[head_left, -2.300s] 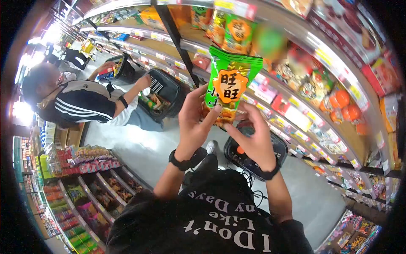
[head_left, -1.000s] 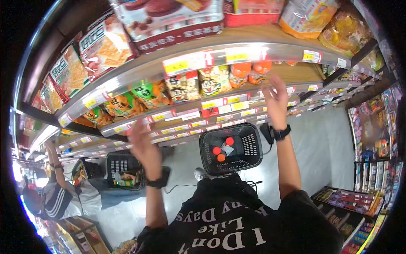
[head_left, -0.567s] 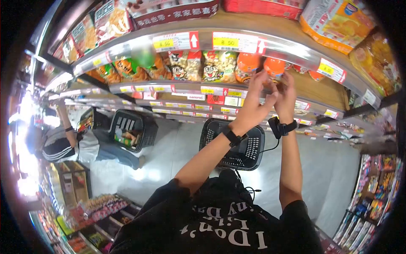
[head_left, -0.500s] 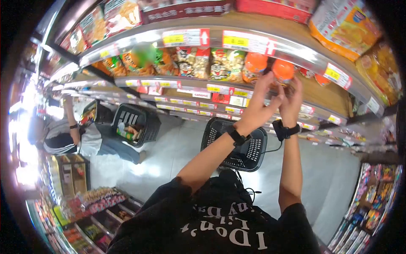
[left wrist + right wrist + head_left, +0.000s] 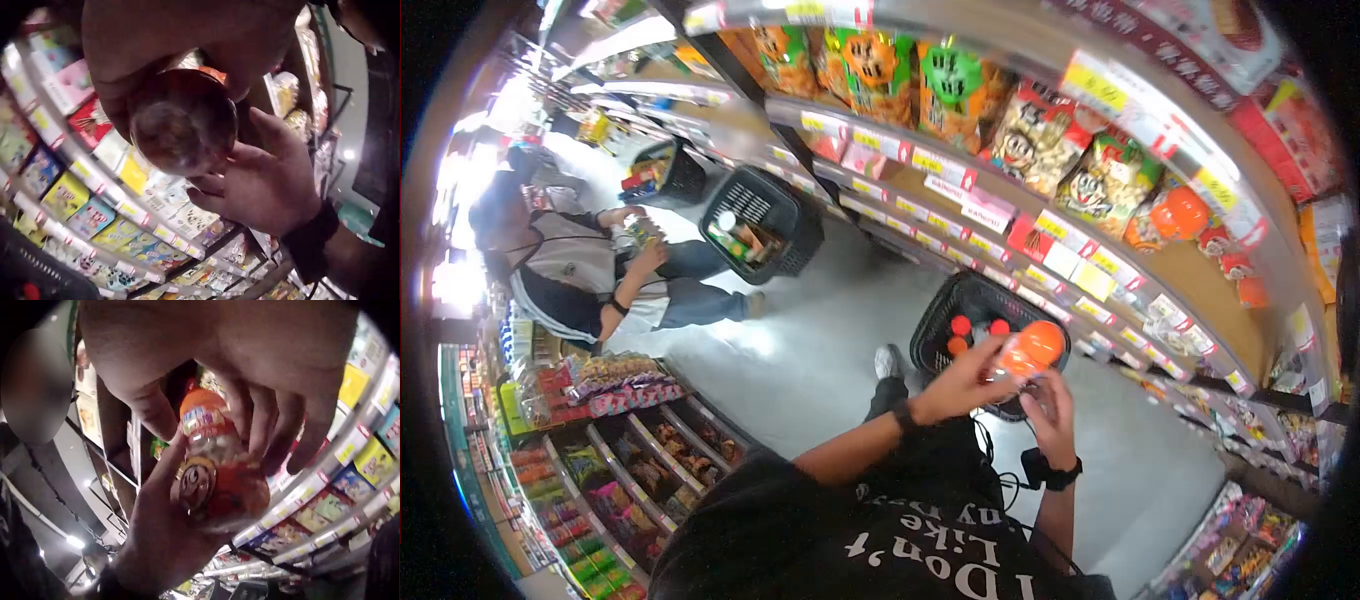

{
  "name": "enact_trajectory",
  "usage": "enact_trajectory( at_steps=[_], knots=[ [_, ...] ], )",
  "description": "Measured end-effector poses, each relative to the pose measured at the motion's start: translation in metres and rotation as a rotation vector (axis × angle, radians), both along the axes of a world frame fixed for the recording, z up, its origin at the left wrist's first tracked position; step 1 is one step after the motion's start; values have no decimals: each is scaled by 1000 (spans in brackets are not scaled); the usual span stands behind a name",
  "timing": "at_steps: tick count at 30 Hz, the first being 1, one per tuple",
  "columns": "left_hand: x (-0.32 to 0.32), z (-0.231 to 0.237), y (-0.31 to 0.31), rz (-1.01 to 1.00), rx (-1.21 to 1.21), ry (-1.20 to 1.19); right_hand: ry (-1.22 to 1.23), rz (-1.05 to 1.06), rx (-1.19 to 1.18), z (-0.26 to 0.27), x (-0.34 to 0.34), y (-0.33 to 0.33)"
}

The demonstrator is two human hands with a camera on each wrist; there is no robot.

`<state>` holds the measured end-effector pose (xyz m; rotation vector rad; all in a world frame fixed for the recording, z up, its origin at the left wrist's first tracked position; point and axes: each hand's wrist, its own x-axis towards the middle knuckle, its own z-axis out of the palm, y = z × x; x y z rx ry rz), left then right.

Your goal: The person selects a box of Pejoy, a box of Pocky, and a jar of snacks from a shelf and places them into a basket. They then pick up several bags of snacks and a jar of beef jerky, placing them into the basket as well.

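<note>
Snack shelving (image 5: 1205,275) filled the upper right of the head view; below it, at centre, we saw a black shopping basket (image 5: 920,335). Our left hand (image 5: 960,388) gripped the orange-capped bottle (image 5: 1030,350), its fingers curled round the body, right of centre. Our right hand (image 5: 1055,418) lay beside it, fingers loosely bent and apart; we could not tell whether they touched. Small red lids (image 5: 961,326) sat inside the basket.

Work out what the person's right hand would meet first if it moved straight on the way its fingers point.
The right hand would probably first meet the orange-topped, clear plastic bottle that the left hand grips. Depth is unclear in the head view, so the right fingertips may already touch it.
</note>
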<state>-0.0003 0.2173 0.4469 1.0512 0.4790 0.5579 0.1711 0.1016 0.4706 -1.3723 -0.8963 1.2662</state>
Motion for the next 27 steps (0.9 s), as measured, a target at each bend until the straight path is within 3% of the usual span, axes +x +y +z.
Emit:
enact_trajectory(
  at_steps=[1, 2, 3, 4, 5, 9, 10, 14, 18, 21, 22, 23, 25, 27],
  knots=[
    [-18, -11, 1, 8, -78, -8, 96, 26, -24, -21, -10, 2],
    [-34, -32, 0, 54, 110, 202, 135, 50, -141, -29, -20, 9],
    [-45, -49, -3, 51, -28, 195, 50, 101, -273, -57, -22, 12],
    [-56, -67, -6, 59, -170, 189, 369, -38, -379, -69, -39, 19],
    [-67, -84, -9, 75, -311, 184, 490, -28, -453, -76, -47, 29],
    [-81, -138, -11, 41, 445, 586, 826, -25, -900, -127, -56, 46],
    [-80, -156, -14, 33, 642, 699, 845, 1, -917, -149, -52, 44],
    [-60, -274, -44, 39, 409, 675, 528, 38, -942, -260, -31, 41],
    [-4, -415, -84, 216, 256, 692, 210, 40, -864, -390, -15, 39],
    [41, -506, -99, 366, -197, 597, -185, 223, -637, -513, 15, 13],
    [57, -546, -107, 321, -411, 567, -381, 294, -562, -544, 23, 11],
    [74, -589, -115, 283, -438, 629, -449, 305, -555, -604, 40, -7],
    [99, -668, -129, 204, -489, 761, -345, 383, -766, -639, 53, 19],
    [103, -711, -121, -32, 247, 895, -298, 651, -548, -777, 101, -19]
  ],
)
